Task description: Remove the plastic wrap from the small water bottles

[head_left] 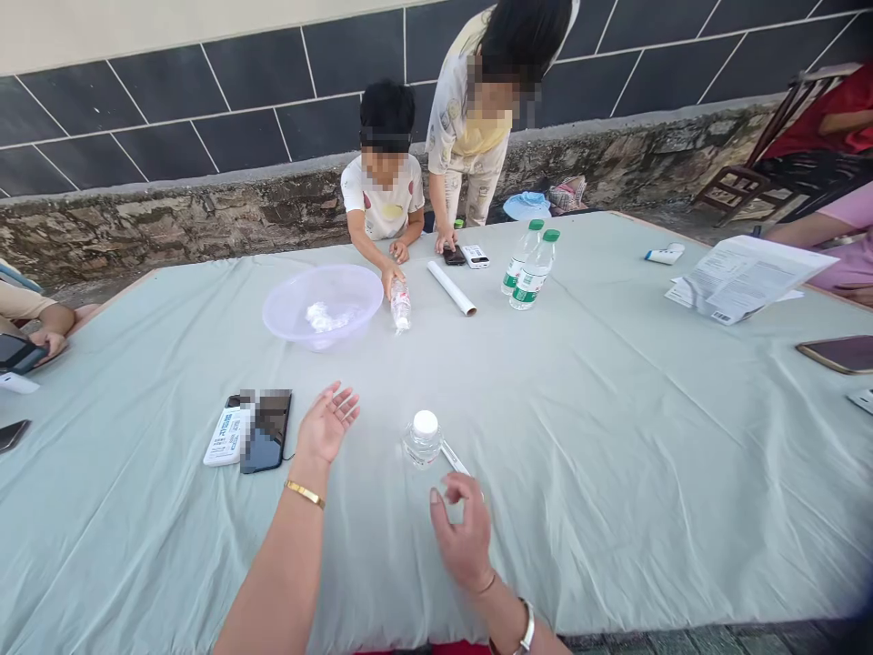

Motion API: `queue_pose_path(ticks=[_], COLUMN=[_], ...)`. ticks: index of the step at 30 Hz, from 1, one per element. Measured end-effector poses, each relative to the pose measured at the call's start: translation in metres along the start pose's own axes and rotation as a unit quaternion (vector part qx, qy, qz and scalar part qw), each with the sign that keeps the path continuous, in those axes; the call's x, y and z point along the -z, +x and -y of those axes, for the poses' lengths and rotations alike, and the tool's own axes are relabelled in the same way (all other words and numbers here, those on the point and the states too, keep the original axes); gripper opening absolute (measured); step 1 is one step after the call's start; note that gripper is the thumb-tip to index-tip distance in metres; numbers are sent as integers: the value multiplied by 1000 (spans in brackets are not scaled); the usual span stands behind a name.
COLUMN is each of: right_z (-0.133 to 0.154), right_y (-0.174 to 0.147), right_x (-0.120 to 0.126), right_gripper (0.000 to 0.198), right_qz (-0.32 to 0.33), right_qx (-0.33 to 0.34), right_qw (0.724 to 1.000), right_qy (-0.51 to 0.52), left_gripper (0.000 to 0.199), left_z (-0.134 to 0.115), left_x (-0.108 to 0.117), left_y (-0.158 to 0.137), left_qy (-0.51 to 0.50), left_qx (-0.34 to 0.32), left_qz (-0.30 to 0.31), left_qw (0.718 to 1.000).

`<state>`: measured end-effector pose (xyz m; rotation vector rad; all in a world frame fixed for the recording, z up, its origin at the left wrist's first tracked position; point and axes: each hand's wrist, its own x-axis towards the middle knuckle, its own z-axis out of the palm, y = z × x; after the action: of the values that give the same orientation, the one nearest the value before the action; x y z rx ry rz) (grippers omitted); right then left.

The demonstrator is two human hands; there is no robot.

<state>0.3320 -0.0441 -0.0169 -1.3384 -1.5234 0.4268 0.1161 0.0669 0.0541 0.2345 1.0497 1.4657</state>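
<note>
My left hand (331, 423) is raised above the cloth, palm up, fingers spread, holding nothing. A gold bracelet circles that wrist. To its left lie a dark phone (278, 428) and a white power bank (227, 437). My right hand (465, 537) hovers nearer the table's front edge. Its fingers are bent and the thumb stands apart, with nothing visible between them. Just beyond it, a small clear bottle (423, 448) with a white cap stands upright. A slim white stick-like object (455, 458) lies beside the bottle, partly hidden by my right hand.
Across the cloth-covered table (600, 473), a child's hand (392, 276) touches a clear bottle (401, 307) beside a purple basin (286, 309). A white roll (450, 287) and two green-capped bottles (532, 273) are right of it. A seated person's papers (743, 273) are at right.
</note>
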Motion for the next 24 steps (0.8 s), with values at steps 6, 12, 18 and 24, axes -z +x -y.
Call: queue_pose_path(ticks=[6,12,18,24], right_z=[-1,-8,-11,-25], right_y=[64,138,216,251], right_x=[-7,-56,-132,-159], right_gripper=[55,35,42,57], right_qz=[189,160,113,57], right_qx=[-116,-201,-207,-205], right_qw=[965,953,966,972], right_qy=[-137,-163,-110,-95], left_gripper=[27,38,42,36], left_z=[27,35,40,34], left_x=[21,30,42,51], left_y=[-33,-38,-41,-42], left_qy=[19,24,40,77], left_qx=[5,9,12,8], left_qz=[4,1,-2,4], left_qw=[1000,1000,999,997])
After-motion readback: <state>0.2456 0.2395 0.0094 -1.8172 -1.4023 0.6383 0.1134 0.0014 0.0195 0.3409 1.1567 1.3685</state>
